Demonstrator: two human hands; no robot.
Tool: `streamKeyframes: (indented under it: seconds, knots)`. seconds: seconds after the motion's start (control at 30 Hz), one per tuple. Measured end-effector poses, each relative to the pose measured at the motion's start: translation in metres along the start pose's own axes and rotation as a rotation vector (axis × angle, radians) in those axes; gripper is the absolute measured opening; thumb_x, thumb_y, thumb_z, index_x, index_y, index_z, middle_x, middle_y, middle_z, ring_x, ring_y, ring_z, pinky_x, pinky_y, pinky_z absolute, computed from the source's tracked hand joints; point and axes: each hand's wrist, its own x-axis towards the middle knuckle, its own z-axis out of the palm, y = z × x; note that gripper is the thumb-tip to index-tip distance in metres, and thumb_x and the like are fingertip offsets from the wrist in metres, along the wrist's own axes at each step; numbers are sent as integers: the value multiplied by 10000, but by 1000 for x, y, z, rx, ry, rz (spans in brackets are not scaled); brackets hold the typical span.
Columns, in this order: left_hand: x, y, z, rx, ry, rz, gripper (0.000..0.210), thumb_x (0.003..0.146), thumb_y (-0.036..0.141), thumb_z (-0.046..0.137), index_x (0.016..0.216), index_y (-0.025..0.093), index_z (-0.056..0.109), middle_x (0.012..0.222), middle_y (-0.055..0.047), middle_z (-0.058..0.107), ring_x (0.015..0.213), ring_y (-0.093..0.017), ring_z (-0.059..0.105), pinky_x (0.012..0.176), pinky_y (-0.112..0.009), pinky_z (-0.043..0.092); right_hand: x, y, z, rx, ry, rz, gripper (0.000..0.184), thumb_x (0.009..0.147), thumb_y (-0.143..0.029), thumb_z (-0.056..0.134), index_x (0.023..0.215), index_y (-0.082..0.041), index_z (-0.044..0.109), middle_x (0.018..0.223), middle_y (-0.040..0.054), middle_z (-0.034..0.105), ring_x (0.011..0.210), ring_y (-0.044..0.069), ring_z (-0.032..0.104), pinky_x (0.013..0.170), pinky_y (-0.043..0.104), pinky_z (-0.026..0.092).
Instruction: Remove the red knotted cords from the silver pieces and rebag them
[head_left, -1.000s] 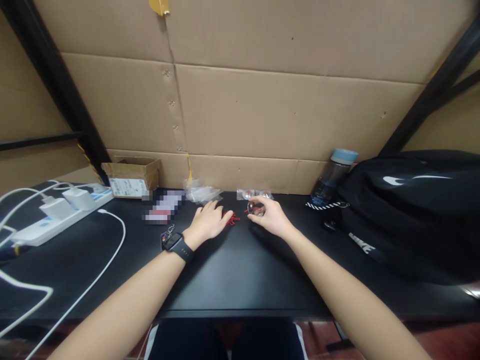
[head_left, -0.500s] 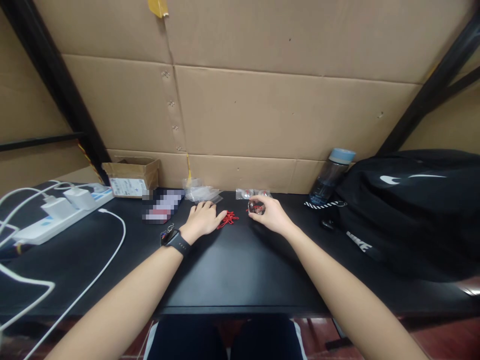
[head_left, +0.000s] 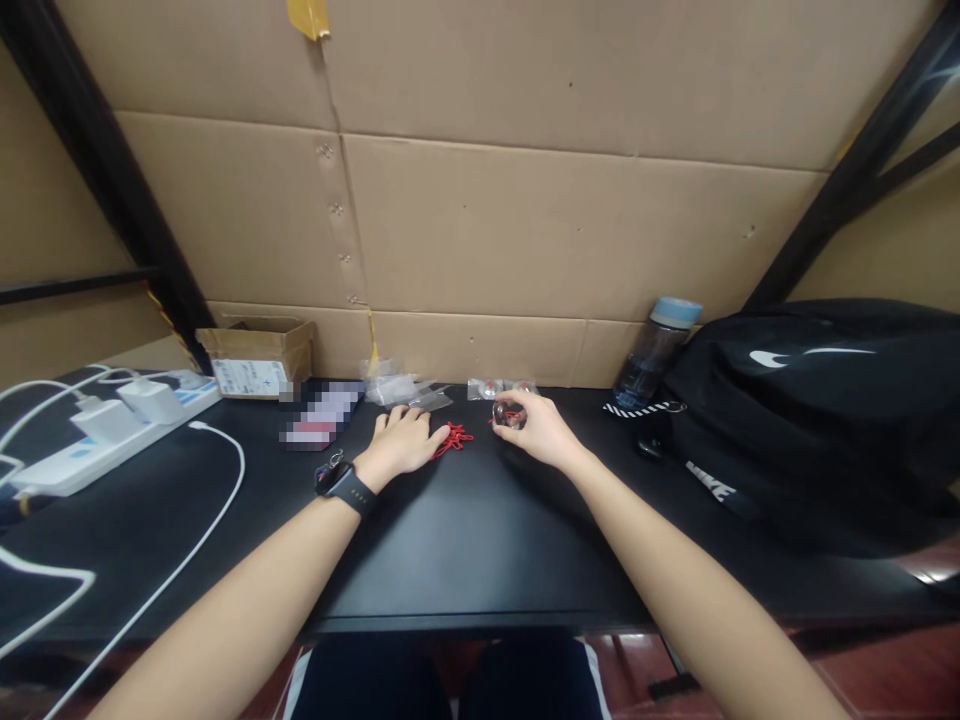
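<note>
My left hand lies palm down on the black table, its fingers spread. Its thumb touches or nearly touches a small heap of red cords. To the right of the heap, my right hand is closed in a pinch, thumb and fingers round a clear, shiny round piece with something red at it. How it is made is too small to tell. Just behind that hand are small clear packets with round pieces and red bits in them. Clear plastic bags lie beyond my left fingers.
At left are an open cardboard box, a blurred-out flat packet and a white power strip with cables. On the right stand a bottle with a blue lid and a black backpack. Cardboard panels close off the back.
The whole view has shifted slightly. Both hands keep their places by the red cords, and the right one still grips the clear round piece.
</note>
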Motion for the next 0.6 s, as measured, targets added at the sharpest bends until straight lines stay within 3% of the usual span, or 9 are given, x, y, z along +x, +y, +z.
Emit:
streamKeyframes:
  seconds: [0.17,0.33,0.47,0.6]
  knots:
    - [-4,5,0,-28,76,17,569,973,602,324,1136,200,692,1293,-180,636,1271,-424,453,1012,-636,315,1,1,-2,-3,6,-2,432,773,-256,751,1195,-228,662,1043,47,730,713,133,639,779,311,522]
    - [-10,16,-11,7,245,93,463,992,501,399,1280,211,616,1373,-157,598,1297,-402,423,1019,-608,306,1,-1,-5,-23,20,-14,410,777,-258,751,1176,-229,664,1058,48,726,770,154,657,816,328,521]
    - [-17,28,-23,-15,321,330,367,1018,385,409,1295,251,610,1396,-95,603,1350,-337,391,1049,-533,290,3,-2,-12,-48,66,-30,387,773,-253,758,1149,-230,673,1068,51,725,864,184,674,864,341,515]
    - [-25,41,-27,-68,195,587,306,1030,344,416,1179,260,671,1267,-68,686,1341,-292,434,1032,-475,293,4,0,-23,-80,122,-44,389,759,-256,768,1136,-226,678,1084,56,722,953,210,672,917,366,503]
